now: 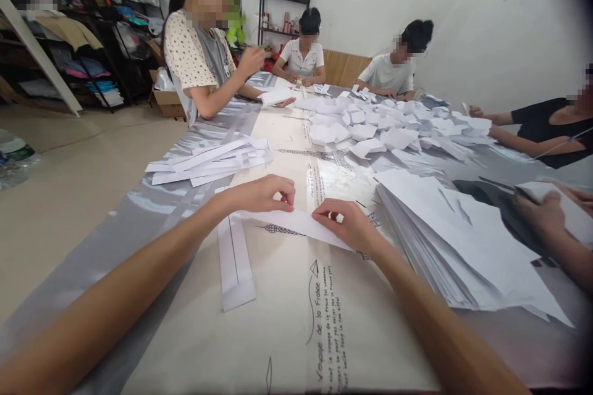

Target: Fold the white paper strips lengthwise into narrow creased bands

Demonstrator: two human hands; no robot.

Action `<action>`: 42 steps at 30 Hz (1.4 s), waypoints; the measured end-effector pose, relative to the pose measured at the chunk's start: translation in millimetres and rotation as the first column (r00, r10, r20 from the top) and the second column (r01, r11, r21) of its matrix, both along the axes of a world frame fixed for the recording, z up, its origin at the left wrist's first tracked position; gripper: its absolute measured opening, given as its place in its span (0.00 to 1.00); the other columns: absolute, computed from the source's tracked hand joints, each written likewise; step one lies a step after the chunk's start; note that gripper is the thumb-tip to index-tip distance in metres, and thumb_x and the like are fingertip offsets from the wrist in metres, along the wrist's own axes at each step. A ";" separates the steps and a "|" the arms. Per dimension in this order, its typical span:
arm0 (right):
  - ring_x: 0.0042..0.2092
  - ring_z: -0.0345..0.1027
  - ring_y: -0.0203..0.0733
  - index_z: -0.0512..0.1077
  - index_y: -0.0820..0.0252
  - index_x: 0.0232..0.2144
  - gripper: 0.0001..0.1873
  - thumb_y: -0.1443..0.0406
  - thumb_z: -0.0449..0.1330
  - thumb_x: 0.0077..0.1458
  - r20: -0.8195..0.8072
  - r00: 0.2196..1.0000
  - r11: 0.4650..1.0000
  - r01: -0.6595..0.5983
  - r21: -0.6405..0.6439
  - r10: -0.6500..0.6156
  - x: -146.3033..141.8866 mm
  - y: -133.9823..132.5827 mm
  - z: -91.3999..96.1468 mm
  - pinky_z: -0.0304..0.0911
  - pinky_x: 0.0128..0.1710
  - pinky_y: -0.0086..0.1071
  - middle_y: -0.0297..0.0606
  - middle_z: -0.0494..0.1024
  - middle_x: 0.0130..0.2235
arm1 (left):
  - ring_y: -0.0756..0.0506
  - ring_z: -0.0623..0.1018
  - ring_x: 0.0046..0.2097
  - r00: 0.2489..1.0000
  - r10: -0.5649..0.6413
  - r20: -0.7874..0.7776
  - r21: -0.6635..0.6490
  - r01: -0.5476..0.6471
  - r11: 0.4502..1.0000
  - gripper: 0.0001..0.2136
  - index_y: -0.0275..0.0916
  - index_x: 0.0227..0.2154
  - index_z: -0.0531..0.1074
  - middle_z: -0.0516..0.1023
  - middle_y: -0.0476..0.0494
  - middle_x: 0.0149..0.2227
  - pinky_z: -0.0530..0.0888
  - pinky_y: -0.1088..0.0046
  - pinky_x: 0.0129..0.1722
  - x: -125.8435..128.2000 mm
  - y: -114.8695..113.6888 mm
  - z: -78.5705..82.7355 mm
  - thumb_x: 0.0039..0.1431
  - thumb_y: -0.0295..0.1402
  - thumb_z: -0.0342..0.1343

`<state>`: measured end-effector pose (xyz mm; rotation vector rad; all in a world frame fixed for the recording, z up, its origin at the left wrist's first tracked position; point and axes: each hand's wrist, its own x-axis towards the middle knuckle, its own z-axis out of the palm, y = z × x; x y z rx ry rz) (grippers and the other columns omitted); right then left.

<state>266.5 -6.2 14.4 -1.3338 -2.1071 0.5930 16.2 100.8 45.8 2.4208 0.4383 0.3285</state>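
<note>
A white paper strip (299,221) lies crosswise on the printed tablecloth (278,333) in front of me. My left hand (271,193) is closed in a pinch at the strip's far edge, near its middle. Further right, my right hand (345,220) pinches the same strip, with thumb and fingertips together. Just left of the hands rests a folded paper strip (235,265) with a dark line along it; its upper end meets the end of the strip I hold.
Beyond my left hand is a pile of paper strips (213,160). A stack of white sheets (454,234) stands to the right. Many folded paper pieces (370,120) cover the far table. Several people sit around it, one (204,55) holding folded paper.
</note>
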 end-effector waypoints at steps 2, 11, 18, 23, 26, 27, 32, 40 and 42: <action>0.35 0.72 0.41 0.79 0.53 0.34 0.10 0.60 0.58 0.65 -0.015 1.000 1.000 0.010 -0.005 -0.010 6.1 -0.5 6.9 0.68 0.35 0.37 0.35 0.81 0.36 | 0.50 0.75 0.34 0.999 -0.031 -0.033 -0.013 0.030 0.999 0.10 0.38 0.29 0.76 0.76 0.48 0.34 0.68 0.74 0.37 -5.0 3.8 5.4 0.64 0.38 0.59; 0.38 0.76 0.46 0.82 0.50 0.38 0.14 0.60 0.55 0.68 0.184 0.982 0.968 -0.019 0.251 -0.029 37.1 -4.4 18.0 0.72 0.36 0.43 0.38 0.83 0.38 | 0.51 0.74 0.30 0.996 -0.008 -0.085 0.144 0.020 0.989 0.13 0.38 0.29 0.79 0.76 0.48 0.31 0.68 0.76 0.32 -41.6 23.3 20.6 0.66 0.41 0.59; 0.40 0.74 0.44 0.80 0.53 0.38 0.16 0.65 0.52 0.70 0.288 0.958 0.885 -0.123 0.448 -0.012 26.9 -12.5 21.5 0.71 0.37 0.39 0.39 0.82 0.37 | 0.47 0.75 0.35 0.997 0.045 0.055 0.680 -0.071 0.730 0.17 0.40 0.31 0.77 0.76 0.44 0.34 0.67 0.71 0.35 -57.3 15.3 -1.8 0.74 0.36 0.48; 0.36 0.71 0.42 0.78 0.56 0.33 0.18 0.69 0.50 0.70 0.460 0.884 0.905 -0.262 0.334 0.086 -1.1 -21.3 18.6 0.64 0.30 0.35 0.39 0.79 0.34 | 0.48 0.75 0.36 0.995 0.102 0.000 0.729 -0.070 0.681 0.19 0.40 0.32 0.76 0.76 0.45 0.34 0.67 0.73 0.34 -73.9 8.2 -28.0 0.76 0.34 0.42; 0.36 0.70 0.42 0.77 0.58 0.33 0.16 0.70 0.52 0.69 0.479 0.871 0.920 -0.272 0.281 0.111 -13.9 -27.3 18.1 0.62 0.29 0.35 0.40 0.78 0.34 | 0.48 0.76 0.36 0.983 0.163 -0.079 0.741 -0.052 0.669 0.19 0.40 0.33 0.76 0.77 0.45 0.36 0.65 0.74 0.31 -78.3 -1.4 -28.6 0.75 0.37 0.44; 0.36 0.71 0.43 0.78 0.58 0.34 0.15 0.70 0.53 0.68 0.472 0.872 0.930 -0.271 0.248 0.128 -17.1 -29.0 17.5 0.62 0.29 0.34 0.40 0.78 0.34 | 0.49 0.76 0.36 0.978 0.187 -0.093 0.737 -0.058 0.674 0.18 0.41 0.33 0.77 0.78 0.46 0.37 0.65 0.74 0.30 -77.4 -6.2 -27.5 0.75 0.39 0.45; 0.40 0.74 0.44 0.77 0.55 0.46 0.10 0.63 0.56 0.68 0.268 0.963 0.996 -0.038 0.084 0.014 -31.9 -29.1 1.8 0.70 0.36 0.37 0.40 0.78 0.42 | 0.46 0.77 0.35 0.937 0.346 -0.048 0.738 -0.200 0.644 0.20 0.39 0.39 0.79 0.78 0.42 0.37 0.70 0.71 0.33 -51.2 -39.3 -32.7 0.76 0.40 0.42; 0.51 0.70 0.53 0.75 0.56 0.44 0.09 0.65 0.60 0.62 0.147 0.962 0.972 0.219 0.085 -0.229 -43.9 -17.1 -20.6 0.71 0.49 0.47 0.46 0.72 0.47 | 0.39 0.71 0.59 0.961 0.271 0.047 0.559 -0.250 0.791 0.17 0.46 0.58 0.73 0.72 0.40 0.59 0.70 0.56 0.59 -22.5 -64.3 -58.0 0.76 0.42 0.43; 0.46 0.71 0.51 0.75 0.57 0.43 0.09 0.63 0.59 0.62 0.136 0.945 0.954 0.294 0.056 -0.299 -42.7 -18.7 -19.5 0.72 0.42 0.44 0.45 0.71 0.45 | 0.38 0.71 0.59 0.966 0.255 0.033 0.566 -0.228 0.792 0.17 0.49 0.59 0.72 0.70 0.40 0.60 0.69 0.54 0.59 -24.7 -63.6 -57.3 0.76 0.43 0.44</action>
